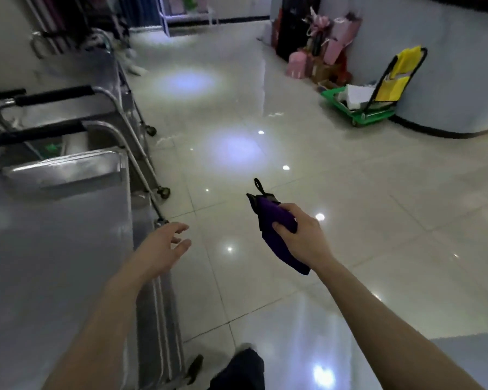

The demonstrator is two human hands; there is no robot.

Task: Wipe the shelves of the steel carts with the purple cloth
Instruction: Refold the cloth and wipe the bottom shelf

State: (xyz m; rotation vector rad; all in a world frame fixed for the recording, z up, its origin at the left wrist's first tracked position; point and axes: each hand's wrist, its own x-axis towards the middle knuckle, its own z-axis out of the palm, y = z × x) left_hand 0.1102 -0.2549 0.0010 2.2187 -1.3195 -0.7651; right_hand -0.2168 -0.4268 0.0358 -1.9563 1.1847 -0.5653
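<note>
Along the left side of the glossy tiled floor (350, 220) stands a row of steel carts. The nearest cart (54, 263) shows its broad top shelf, and the next cart (65, 167) is nested against that shelf's far edge, with black-gripped handles (54, 95) behind it. A green trolley (358, 108) sits well apart by the far counter and plays no part here.

The left hand (158, 251) hovers over the right edge of the nearest shelf, fingers spread and relaxed, holding nothing. The right hand (302, 240) grips the purple cloth (271, 211) out over the floor, clear of every cart, so no wiping is under way at this moment.

The step in hand looks like bringing the cloth across to the shelf. To do it well, the bunched cloth should probably be opened flat under the palm, so that more of it meets the steel. The free hand can steady the cart by its right edge, since the wheels may roll. Long overlapping strokes from the far edge to the near one, with care at the raised rim and corners, should leave fewer streaks on the shiny steel.
</note>
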